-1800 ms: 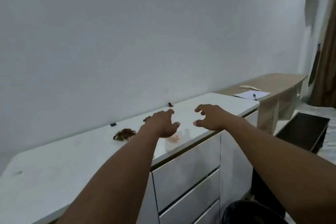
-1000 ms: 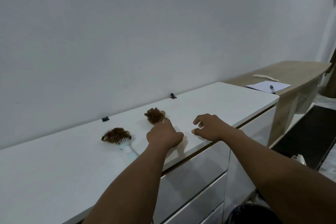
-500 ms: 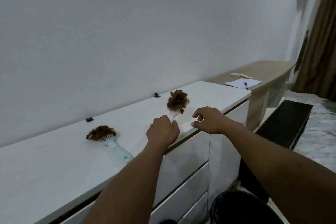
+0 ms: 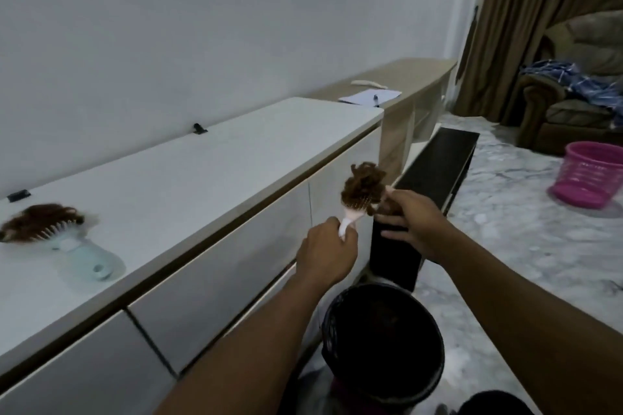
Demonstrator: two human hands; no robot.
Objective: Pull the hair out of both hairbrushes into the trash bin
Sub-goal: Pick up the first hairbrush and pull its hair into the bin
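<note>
Hairbrushes: two. One pink brush (image 4: 354,209), right of centre; one blue brush (image 4: 72,242), far left on the cabinet (image 4: 202,172).
Clumps of brown hair: two, one on each brush.
Hands: two, left hand (image 4: 328,251) and right hand (image 4: 416,222), centre.
Bins: one black bin (image 4: 382,344), near, lower centre.
Baskets: one pink basket (image 4: 590,173), far right on the floor.
Cabinets: one white, left; drawer fronts in view, at least three.
Desks: one wooden desk (image 4: 411,74), far.
Papers: one sheet (image 4: 369,97) on the desk, one pen (image 4: 375,98) on it.
Small black clips: two, along the wall.
Armchairs: one (image 4: 556,111), far right.
Curtains: one (image 4: 526,10), far right.
</note>
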